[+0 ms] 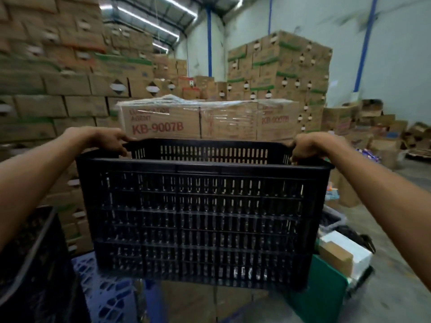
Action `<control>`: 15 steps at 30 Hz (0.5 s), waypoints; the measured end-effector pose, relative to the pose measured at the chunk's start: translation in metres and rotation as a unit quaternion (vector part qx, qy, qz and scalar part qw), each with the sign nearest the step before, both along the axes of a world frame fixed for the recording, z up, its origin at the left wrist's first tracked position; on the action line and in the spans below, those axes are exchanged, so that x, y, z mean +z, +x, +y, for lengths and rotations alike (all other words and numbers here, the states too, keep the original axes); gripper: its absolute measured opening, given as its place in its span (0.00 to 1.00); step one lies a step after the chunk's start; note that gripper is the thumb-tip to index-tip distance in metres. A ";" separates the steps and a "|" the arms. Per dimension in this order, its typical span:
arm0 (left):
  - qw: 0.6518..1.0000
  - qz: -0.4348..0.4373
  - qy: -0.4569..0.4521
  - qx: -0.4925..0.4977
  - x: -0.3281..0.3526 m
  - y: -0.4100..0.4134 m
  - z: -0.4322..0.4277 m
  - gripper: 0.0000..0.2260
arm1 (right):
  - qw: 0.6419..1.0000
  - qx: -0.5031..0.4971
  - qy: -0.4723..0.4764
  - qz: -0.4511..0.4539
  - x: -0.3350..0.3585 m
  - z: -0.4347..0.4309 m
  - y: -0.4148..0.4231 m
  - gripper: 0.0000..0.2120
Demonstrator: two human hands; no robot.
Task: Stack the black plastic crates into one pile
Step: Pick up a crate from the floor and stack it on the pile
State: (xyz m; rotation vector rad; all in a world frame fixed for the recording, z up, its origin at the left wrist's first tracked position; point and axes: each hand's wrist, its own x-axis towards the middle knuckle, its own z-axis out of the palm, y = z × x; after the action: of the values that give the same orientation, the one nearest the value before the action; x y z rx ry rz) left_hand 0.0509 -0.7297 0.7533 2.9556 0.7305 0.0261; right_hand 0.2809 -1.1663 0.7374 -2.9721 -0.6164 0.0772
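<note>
A black plastic crate (203, 213) with slotted, ventilated walls is held upright in the air, open top up, long side toward the camera. A second dark crate (30, 259) is seen at the lower left, partly cut off.

Second black crate (30, 264) is cut off lower left; stacked boxes (46, 54) there blur

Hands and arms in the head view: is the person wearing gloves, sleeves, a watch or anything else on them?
Nothing shows. The left hand and right hand are bare, with no gloves. Both forearms are uncovered right to the frame edges, so no sleeve or cuff is in view. No watch, band or ring is visible, though the picture is somewhat blurred and the fingers are partly hidden.
</note>
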 end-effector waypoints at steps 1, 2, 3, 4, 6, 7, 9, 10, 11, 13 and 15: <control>1.000 -0.007 0.002 0.007 0.013 -0.012 0.003 0.28 | 1.000 0.008 0.007 -0.015 0.013 0.008 -0.005 0.13; 1.000 -0.014 0.005 0.015 0.023 -0.024 0.006 0.27 | 0.999 0.021 0.015 -0.023 0.025 0.016 -0.010 0.12; 0.999 -0.024 0.008 0.025 0.031 -0.033 0.009 0.27 | 0.999 0.032 0.020 -0.028 0.034 0.023 -0.016 0.12; 0.999 -0.039 0.012 0.035 0.041 -0.047 0.013 0.28 | 0.998 0.043 0.029 -0.037 0.045 0.032 -0.023 0.11; 0.997 -0.053 0.007 0.060 0.057 -0.075 0.020 0.28 | 0.996 0.065 0.037 -0.053 0.059 0.051 -0.032 0.11; 0.996 -0.056 0.004 0.072 0.061 -0.085 0.022 0.29 | 0.995 0.074 0.031 -0.065 0.064 0.058 -0.035 0.12; 0.993 -0.066 0.004 0.100 0.070 -0.120 0.032 0.29 | 0.990 0.098 0.024 -0.097 0.076 0.084 -0.048 0.13; 0.991 -0.071 0.003 0.113 0.072 -0.135 0.036 0.29 | 0.987 0.110 0.029 -0.109 0.081 0.094 -0.053 0.14; 0.989 -0.078 0.006 0.125 0.073 -0.149 0.041 0.29 | 0.985 0.124 0.036 -0.115 0.087 0.105 -0.056 0.14; 0.985 -0.090 0.010 0.147 0.072 -0.177 0.048 0.29 | 0.980 0.147 0.037 -0.131 0.102 0.122 -0.068 0.16; 0.978 -0.117 0.002 0.170 0.070 -0.193 0.053 0.29 | 0.972 0.168 0.033 -0.161 0.121 0.133 -0.077 0.17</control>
State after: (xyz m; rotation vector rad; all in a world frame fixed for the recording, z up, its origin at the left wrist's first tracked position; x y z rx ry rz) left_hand -0.1424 -0.6768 0.8236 2.7253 1.1843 0.3934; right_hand 0.2043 -1.0331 0.8587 -2.8027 -1.1316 -0.3999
